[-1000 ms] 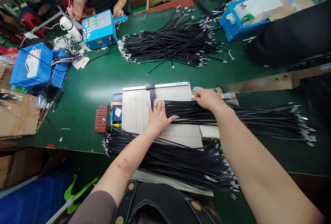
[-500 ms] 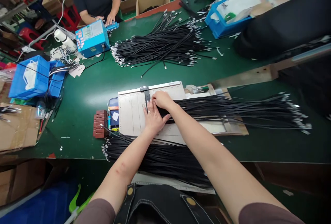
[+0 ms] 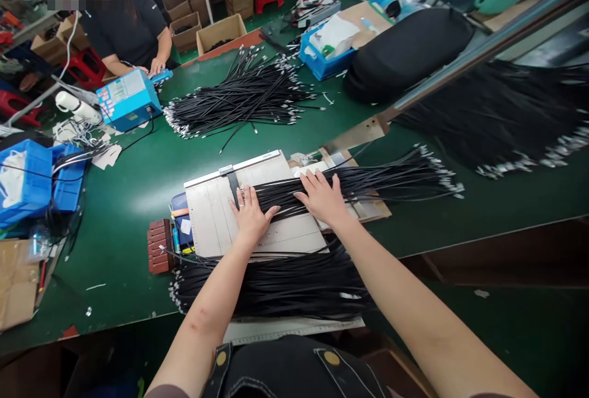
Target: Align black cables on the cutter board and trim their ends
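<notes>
A bundle of black cables [image 3: 381, 182] with pale connector ends lies across a white ruled board [image 3: 211, 220]. My left hand [image 3: 251, 217] rests on the bundle's left end, fingers spread, beside a dark stop bar [image 3: 232, 184] on the board. Farther right, my right hand [image 3: 323, 199] lies on top of the same bundle with its fingers apart. Neither hand is wrapped round the cables. Below the board, nearer my body, lies a second bundle of black cables [image 3: 294, 284].
A large cable pile [image 3: 243, 94] lies beyond the board, with a blue machine [image 3: 129, 100] to its left. A person [image 3: 133, 30] sits behind it. A metal bar [image 3: 442, 67] crosses at the right, near a black cushion-like object [image 3: 409, 51].
My right hand has moved right along the bundle, away from my left hand, and its fingers have spread. The view has turned to the right.
</notes>
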A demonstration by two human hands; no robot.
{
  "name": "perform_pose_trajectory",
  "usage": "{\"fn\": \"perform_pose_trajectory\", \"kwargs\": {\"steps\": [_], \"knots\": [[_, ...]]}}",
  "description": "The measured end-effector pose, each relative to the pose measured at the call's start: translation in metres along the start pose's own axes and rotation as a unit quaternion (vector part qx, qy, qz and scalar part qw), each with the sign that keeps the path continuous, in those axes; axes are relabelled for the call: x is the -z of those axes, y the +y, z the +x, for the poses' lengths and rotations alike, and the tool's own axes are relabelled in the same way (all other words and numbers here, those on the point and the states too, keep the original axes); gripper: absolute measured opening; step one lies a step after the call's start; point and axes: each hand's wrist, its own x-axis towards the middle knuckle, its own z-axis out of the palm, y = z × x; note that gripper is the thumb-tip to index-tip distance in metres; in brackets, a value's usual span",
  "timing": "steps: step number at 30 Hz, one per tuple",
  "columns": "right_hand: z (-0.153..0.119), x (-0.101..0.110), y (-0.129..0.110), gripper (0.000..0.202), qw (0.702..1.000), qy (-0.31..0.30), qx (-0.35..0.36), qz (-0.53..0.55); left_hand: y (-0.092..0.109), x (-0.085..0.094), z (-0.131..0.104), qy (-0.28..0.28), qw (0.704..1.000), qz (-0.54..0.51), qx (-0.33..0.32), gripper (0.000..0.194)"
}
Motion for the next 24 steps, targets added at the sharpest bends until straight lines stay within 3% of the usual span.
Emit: {"fn": "perform_pose_trajectory", "kwargs": {"steps": [7,9,11,12,14,15,17,19,22,24], "knots": [[0.008,-0.001,-0.024,0.063,0.998,0.042,-0.010,0.041,0.003,-0.002,0.000,0.020,0.999,0.037,0.016,0.077],[0.004,0.006,-0.019,0.060,0.996,0.047,-0.002,0.082,0.003,-0.003,0.001,0.026,0.998,0.047,0.019,0.076],[-0.011,0.014,0.002,0.057,0.983,0.088,-0.031,0.160,0.003,-0.005,0.002,0.030,0.998,0.054,0.021,0.077],[-0.022,0.018,0.018,0.055,0.964,0.118,-0.073,0.228,0.003,-0.005,0.002,0.031,0.998,0.057,0.022,0.078],[-0.049,0.025,0.057,0.051,0.887,0.162,-0.195,0.387,0.003,-0.004,0.002,0.032,0.997,0.061,0.021,0.078],[-0.062,0.026,0.076,0.050,0.840,0.164,-0.249,0.454,0.004,-0.004,0.002,0.032,0.997,0.063,0.020,0.078],[-0.077,0.026,0.107,0.047,0.777,0.140,-0.302,0.533,0.004,-0.002,0.001,0.029,0.997,0.068,0.020,0.077],[-0.073,0.022,0.123,0.042,0.733,0.098,-0.294,0.605,0.004,-0.001,0.001,0.026,0.997,0.073,0.021,0.077],[-0.037,0.013,0.120,0.040,0.608,0.077,-0.253,0.748,0.004,-0.001,0.001,0.024,0.996,0.084,0.023,0.076],[-0.009,0.009,0.112,0.050,0.551,0.095,-0.223,0.799,0.003,-0.003,0.001,0.024,0.995,0.096,0.024,0.076]]}}
